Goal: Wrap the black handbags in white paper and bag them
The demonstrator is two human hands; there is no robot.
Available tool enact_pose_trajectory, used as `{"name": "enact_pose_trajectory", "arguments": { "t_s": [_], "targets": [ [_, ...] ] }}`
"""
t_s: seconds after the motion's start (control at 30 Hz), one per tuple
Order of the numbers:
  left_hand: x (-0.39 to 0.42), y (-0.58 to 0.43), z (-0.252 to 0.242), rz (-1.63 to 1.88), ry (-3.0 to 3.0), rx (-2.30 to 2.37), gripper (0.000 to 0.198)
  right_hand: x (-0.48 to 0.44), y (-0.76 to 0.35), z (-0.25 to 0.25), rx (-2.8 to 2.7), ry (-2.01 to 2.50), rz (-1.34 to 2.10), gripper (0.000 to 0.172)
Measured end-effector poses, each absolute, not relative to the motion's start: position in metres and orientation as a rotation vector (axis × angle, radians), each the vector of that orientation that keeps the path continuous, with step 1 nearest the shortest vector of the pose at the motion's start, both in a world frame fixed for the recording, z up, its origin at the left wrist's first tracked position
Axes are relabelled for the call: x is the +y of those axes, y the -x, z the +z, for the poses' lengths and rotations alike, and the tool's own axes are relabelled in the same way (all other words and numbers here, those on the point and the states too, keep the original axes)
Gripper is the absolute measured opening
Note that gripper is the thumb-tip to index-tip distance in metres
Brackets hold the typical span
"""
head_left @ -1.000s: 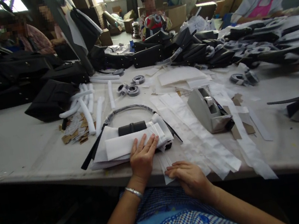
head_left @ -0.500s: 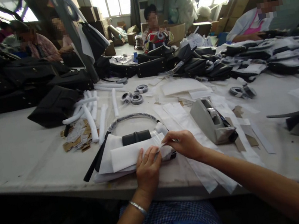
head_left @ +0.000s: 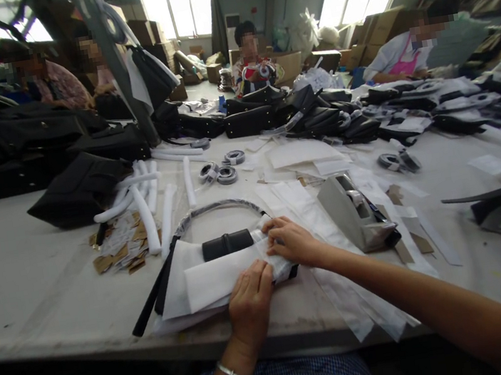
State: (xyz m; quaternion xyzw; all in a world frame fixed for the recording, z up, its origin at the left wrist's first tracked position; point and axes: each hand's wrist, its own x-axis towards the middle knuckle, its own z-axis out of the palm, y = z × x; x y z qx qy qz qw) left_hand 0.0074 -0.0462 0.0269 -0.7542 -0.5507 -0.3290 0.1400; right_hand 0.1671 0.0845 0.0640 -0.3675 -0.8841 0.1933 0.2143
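In front of me lies a black bag (head_left: 160, 303) wrapped in white sheeting, its plastic-covered handle (head_left: 215, 206) arching away from me. A black strap piece (head_left: 227, 244) lies across its upper face. Below that is a folded white foam sheet (head_left: 217, 280). My left hand (head_left: 251, 298) bends its fingers over this sheet's front edge near the right end, thumb hidden. Against the bag's right side, my right hand (head_left: 292, 243) has curled fingers pressed to the wrapping; whatever they pinch is hidden. Something clear and shiny shows between the hands.
Right of the bag stands a grey tape dispenser (head_left: 354, 215) beside long white sheets (head_left: 335, 275). White foam tubes (head_left: 145, 220) and small brown tags (head_left: 121, 255) lie to the left. Coiled straps (head_left: 227, 174) sit farther back. Black bags (head_left: 249, 121) line the far side, where co-workers sit.
My right hand has shifted slightly left and down onto the wrapping, its fingers now more curled. My left hand stays on the foam sheet, fingers more bent. The view has tilted up slightly.
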Motion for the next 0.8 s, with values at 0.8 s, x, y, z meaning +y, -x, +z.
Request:
{"name": "enact_pose_trajectory", "arguments": {
  "t_s": [0.8],
  "targets": [
    [-0.043,-0.002,0.026,-0.746,2.221,-1.496,0.035,0.077,-0.367,0.131,-1.38,1.86,0.778,0.015]
  ]
}}
